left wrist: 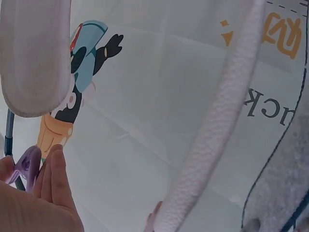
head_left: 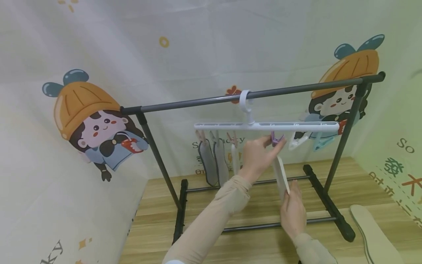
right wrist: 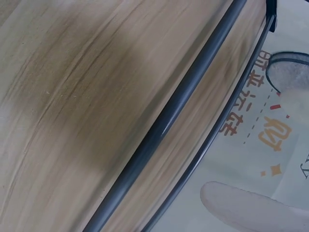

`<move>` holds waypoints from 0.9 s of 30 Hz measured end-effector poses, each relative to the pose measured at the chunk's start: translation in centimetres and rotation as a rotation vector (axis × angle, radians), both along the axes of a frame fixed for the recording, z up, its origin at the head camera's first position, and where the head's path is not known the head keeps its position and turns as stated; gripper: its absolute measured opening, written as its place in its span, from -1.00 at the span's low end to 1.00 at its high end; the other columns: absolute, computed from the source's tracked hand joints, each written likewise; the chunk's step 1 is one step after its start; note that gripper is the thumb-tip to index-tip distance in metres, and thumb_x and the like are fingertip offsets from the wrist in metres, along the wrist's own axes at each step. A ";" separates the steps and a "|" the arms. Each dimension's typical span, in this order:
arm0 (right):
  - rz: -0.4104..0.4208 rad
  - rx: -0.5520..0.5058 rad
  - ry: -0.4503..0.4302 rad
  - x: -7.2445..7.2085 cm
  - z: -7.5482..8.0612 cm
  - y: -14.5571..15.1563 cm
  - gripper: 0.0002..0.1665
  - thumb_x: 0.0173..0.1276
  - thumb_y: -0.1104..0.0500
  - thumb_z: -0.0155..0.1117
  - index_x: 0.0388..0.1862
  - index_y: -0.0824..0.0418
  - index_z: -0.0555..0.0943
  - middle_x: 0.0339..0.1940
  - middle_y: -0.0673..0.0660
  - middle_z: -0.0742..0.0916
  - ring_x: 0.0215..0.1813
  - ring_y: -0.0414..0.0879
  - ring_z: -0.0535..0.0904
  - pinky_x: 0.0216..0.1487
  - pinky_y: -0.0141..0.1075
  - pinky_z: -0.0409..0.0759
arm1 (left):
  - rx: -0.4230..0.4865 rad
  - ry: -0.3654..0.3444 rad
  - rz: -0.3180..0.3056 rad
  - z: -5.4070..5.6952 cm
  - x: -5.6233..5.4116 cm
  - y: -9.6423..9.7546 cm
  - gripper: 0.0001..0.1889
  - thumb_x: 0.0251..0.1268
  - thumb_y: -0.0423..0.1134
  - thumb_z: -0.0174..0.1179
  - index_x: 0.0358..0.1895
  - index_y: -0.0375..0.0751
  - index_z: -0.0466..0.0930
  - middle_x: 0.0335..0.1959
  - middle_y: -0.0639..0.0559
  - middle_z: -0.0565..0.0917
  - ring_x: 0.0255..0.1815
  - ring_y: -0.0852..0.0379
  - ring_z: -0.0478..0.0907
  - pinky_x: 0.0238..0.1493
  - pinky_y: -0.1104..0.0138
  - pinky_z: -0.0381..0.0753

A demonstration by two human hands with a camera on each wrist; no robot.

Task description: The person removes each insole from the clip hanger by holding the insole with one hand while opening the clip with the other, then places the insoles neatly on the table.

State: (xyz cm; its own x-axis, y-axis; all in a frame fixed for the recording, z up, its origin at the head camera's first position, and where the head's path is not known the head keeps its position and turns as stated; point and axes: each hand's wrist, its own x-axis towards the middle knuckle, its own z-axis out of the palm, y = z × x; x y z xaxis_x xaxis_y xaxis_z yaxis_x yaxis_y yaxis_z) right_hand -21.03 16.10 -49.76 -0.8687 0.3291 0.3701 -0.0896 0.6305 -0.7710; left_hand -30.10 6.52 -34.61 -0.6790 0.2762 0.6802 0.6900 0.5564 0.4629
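My left hand (head_left: 258, 157) pinches a purple clothespin (head_left: 277, 139) that hangs under the white hanger bar (head_left: 217, 127). Below that clothespin, my right hand (head_left: 293, 211) holds a white insole (head_left: 281, 178) upright near its lower end. In the left wrist view, the insole's rounded top (left wrist: 36, 63) stands apart from the purple clothespin (left wrist: 28, 166). Farther left on the hanger, clothespins hold two grey insoles (head_left: 207, 163) and a white one (head_left: 235, 159). In the right wrist view the hand is out of sight, and part of a pale insole (right wrist: 256, 205) shows.
The hanger hooks onto a dark metal rack (head_left: 184, 104) standing on a wood-grain surface (head_left: 257, 205). A white clothespin (head_left: 298, 141) and a light-blue one (head_left: 323, 143) hang at the right. Another insole (head_left: 374, 234) lies at the lower right. A printed cloth (head_left: 184, 73) covers the back.
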 end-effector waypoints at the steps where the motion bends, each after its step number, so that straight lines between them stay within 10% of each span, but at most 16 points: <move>1: 0.003 -0.001 0.006 0.0 0.0 0.0 -0.46 0.62 0.26 -0.25 0.41 0.62 0.17 0.50 0.53 0.20 0.49 0.49 0.11 0.41 0.32 0.13 | -0.002 -0.013 0.002 -0.1 0.1 -0.1 -0.66 0.28 0.05 0.30 -0.16 -0.17 0.76 -0.16 -0.04 0.78 -0.11 0.12 0.76 -0.14 0.57 0.62; 22: -0.003 0.025 -0.007 0.4 -0.7 0.1 -0.44 0.61 0.27 -0.22 0.45 0.59 0.11 0.50 0.53 0.21 0.46 0.52 0.13 0.43 0.31 0.12 | 0.089 -0.166 -0.033 -2.1 2.7 -2.3 -0.53 0.28 0.07 0.30 0.05 -0.23 0.68 -0.03 -0.09 0.75 -0.05 0.10 0.75 -0.06 0.49 0.66; 27: -0.056 0.030 0.006 0.8 -1.2 1.1 -0.47 0.60 0.28 -0.20 0.44 0.53 0.20 0.40 0.54 0.38 0.28 0.52 0.42 0.17 0.34 0.45 | 0.084 -0.187 -0.016 -2.5 2.9 -2.8 -0.53 0.28 0.04 0.31 0.07 -0.26 0.67 0.00 -0.12 0.74 -0.04 0.04 0.75 -0.04 0.42 0.68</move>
